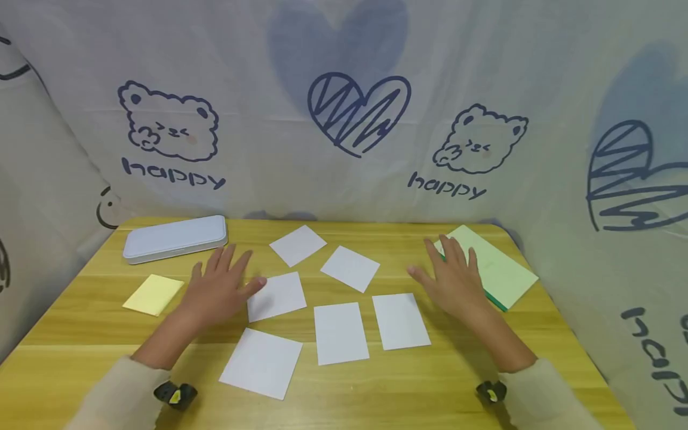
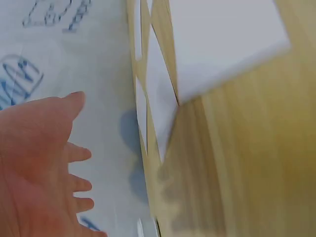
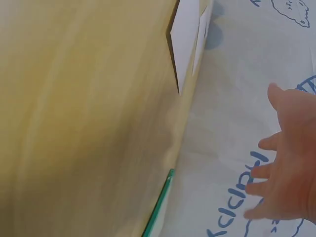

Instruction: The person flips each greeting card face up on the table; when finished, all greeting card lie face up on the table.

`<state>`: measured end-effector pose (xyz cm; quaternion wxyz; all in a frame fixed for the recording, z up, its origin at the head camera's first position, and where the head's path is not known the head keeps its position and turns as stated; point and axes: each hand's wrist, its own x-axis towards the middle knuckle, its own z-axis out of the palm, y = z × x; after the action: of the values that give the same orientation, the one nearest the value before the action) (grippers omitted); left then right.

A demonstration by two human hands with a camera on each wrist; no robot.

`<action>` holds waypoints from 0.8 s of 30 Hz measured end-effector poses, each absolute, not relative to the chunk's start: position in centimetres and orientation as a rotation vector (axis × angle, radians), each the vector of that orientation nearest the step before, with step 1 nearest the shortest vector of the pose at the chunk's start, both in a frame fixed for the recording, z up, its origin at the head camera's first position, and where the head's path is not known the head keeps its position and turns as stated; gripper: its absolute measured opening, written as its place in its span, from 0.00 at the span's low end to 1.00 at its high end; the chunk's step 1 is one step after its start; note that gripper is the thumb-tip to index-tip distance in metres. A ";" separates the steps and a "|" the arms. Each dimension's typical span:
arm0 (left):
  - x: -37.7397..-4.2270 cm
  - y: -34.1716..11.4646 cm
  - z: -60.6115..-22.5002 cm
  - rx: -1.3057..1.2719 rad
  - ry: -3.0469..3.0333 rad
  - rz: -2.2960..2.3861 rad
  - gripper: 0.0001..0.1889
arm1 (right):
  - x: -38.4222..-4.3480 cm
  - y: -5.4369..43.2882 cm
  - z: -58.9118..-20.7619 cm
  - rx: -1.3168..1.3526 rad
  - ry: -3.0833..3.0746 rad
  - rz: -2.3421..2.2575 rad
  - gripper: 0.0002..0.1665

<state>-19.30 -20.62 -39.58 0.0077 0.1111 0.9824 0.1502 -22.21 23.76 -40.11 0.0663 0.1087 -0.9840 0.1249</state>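
Several white paper cards [image 1: 341,333] lie spread over the middle of the wooden table. My left hand [image 1: 217,289] hovers with fingers spread, overlapping the edge of one white card [image 1: 282,297] in the head view. Left of it lies a small yellow paper pad [image 1: 153,295]. My right hand [image 1: 451,278] is also held above the table, fingers spread, overlapping a pale green pad with a dark green edge [image 1: 497,269]. Both wrist views show the left palm [image 2: 34,168] and right palm [image 3: 296,158] holding nothing.
A pale oblong case [image 1: 176,239] sits at the table's back left. Behind the table hangs a white cloth [image 1: 258,137] printed with hearts and bears, and it also runs along the sides. Dark bands [image 1: 175,395] are worn at the sleeve cuffs.
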 end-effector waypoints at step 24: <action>-24.0 -2.4 -42.5 0.908 2.801 0.606 0.20 | -22.4 25.7 -43.8 0.618 -3.143 0.953 0.31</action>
<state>-23.98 -2.36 -42.54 0.0678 0.3013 0.9296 0.2013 -22.38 25.68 -43.77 -0.1001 0.1841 -0.9357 0.2838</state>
